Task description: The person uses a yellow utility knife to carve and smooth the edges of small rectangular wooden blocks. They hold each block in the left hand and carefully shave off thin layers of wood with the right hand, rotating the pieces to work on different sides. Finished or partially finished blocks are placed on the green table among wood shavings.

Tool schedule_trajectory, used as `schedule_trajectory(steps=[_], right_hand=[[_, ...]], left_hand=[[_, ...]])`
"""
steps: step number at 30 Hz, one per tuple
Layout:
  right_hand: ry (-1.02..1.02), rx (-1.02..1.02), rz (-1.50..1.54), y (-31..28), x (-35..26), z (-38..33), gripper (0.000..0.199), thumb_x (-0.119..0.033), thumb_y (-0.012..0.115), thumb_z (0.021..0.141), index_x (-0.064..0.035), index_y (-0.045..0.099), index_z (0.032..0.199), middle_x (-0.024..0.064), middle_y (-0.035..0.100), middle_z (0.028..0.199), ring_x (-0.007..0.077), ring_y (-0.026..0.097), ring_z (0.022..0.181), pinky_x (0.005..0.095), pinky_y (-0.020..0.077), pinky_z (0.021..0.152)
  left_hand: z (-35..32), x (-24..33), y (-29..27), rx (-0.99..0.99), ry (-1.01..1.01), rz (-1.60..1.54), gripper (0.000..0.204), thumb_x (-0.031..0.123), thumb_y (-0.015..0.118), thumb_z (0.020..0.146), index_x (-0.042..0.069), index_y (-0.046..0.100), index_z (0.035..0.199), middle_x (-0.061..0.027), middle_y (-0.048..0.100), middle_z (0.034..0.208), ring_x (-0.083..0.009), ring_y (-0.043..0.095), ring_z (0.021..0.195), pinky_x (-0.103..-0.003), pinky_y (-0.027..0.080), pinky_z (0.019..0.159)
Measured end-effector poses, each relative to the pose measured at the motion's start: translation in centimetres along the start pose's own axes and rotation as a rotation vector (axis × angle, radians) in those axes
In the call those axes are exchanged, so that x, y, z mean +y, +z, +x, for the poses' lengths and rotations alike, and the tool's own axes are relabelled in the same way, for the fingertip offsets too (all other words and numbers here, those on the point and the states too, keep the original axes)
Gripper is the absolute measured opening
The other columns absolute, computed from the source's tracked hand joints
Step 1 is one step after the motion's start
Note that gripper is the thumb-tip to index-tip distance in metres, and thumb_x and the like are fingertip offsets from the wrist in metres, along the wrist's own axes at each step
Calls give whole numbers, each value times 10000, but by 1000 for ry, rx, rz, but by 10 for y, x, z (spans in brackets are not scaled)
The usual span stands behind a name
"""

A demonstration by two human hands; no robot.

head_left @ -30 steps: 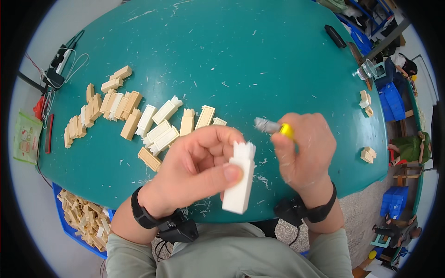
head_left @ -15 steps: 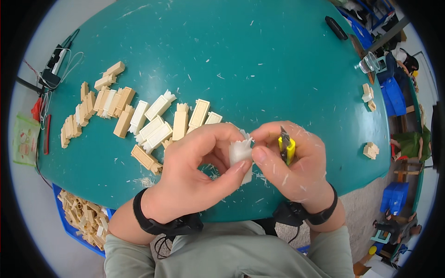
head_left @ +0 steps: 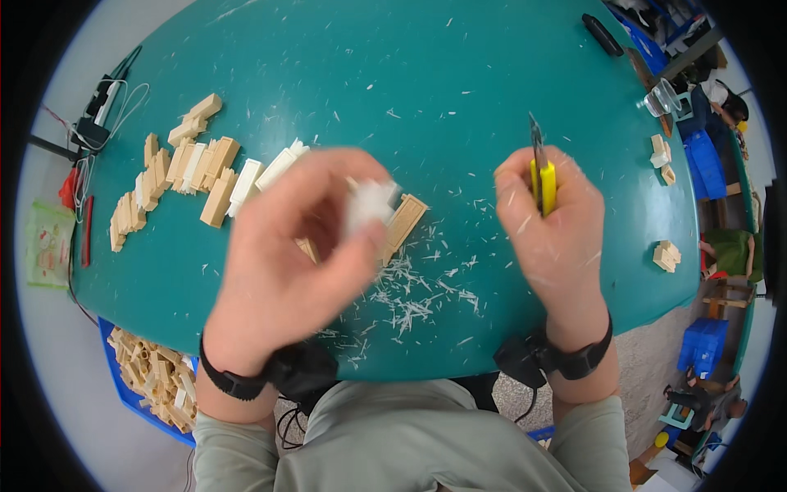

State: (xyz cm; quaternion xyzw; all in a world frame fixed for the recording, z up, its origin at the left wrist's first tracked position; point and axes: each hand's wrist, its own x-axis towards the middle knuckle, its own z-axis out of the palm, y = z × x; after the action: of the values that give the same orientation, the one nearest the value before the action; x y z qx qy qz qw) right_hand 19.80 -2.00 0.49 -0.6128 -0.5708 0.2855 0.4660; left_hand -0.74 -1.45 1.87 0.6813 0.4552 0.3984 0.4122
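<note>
Blurred by motion, my left hand (head_left: 283, 254) grips a white block (head_left: 370, 203) between thumb and fingers, above the row of pieces. My right hand (head_left: 557, 225) is closed around a yellow utility knife (head_left: 544, 187), its blade pointing away from me. Just behind the white block lies a tan block (head_left: 406, 223) with a recessed face. White block pieces (head_left: 244, 187) rest left of my left hand, which hides part of the group. Thin white shavings (head_left: 410, 299) are scattered on the green table between my hands.
Tan blocks (head_left: 184, 164) cluster on the left of the green table (head_left: 443, 90). A blue crate (head_left: 123, 385) full of tan pieces stands at lower left. At the right edge are small block pieces (head_left: 666, 256), a clear jar (head_left: 658, 98) and a black object (head_left: 602, 34).
My hands have moved apart. The left carried the white block left and away from me; the right drew the knife to the right. Shavings and a tan block are now uncovered.
</note>
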Motion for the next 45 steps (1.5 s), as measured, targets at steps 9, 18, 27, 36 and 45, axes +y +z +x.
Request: schedule_trajectory(steps=[9,18,27,36,45], right_hand=[[-103,38,-195,-11,20,13,79,-65,596,745,-9,566,792,75,548,652,154,479,521,269,393,501],[-58,-164,-67,-7,14,7,171,-123,659,757,-2,586,854,96,567,704,172,529,595,271,438,561],[-9,-582,277,-12,7,2,350,-95,655,792,-10,570,1121,61,612,946,89,550,775,224,452,653],[65,-511,464,-11,7,0,360,-33,708,728,-32,593,1068,7,586,904,34,446,654,161,361,577],[-74,-445,482,-18,11,3,387,-5,722,695,-10,579,1054,35,598,909,52,504,693,173,394,600]], left_hand=[[6,-12,-15,173,295,985,296,89,702,665,68,620,949,-94,550,899,-279,518,836,-356,450,721],[11,-19,22,-140,225,626,476,39,727,658,94,569,1103,-62,558,845,-174,541,725,-282,452,636],[7,-6,10,-226,-397,-570,406,92,679,777,33,512,1142,-24,563,856,-69,534,763,-188,421,647],[3,-3,6,-173,-352,-781,298,228,559,891,18,511,1095,-75,584,902,-107,555,773,-225,453,657],[-4,2,5,-235,-131,-801,356,79,646,796,-31,479,1090,-125,558,1009,-174,596,900,-290,511,739]])
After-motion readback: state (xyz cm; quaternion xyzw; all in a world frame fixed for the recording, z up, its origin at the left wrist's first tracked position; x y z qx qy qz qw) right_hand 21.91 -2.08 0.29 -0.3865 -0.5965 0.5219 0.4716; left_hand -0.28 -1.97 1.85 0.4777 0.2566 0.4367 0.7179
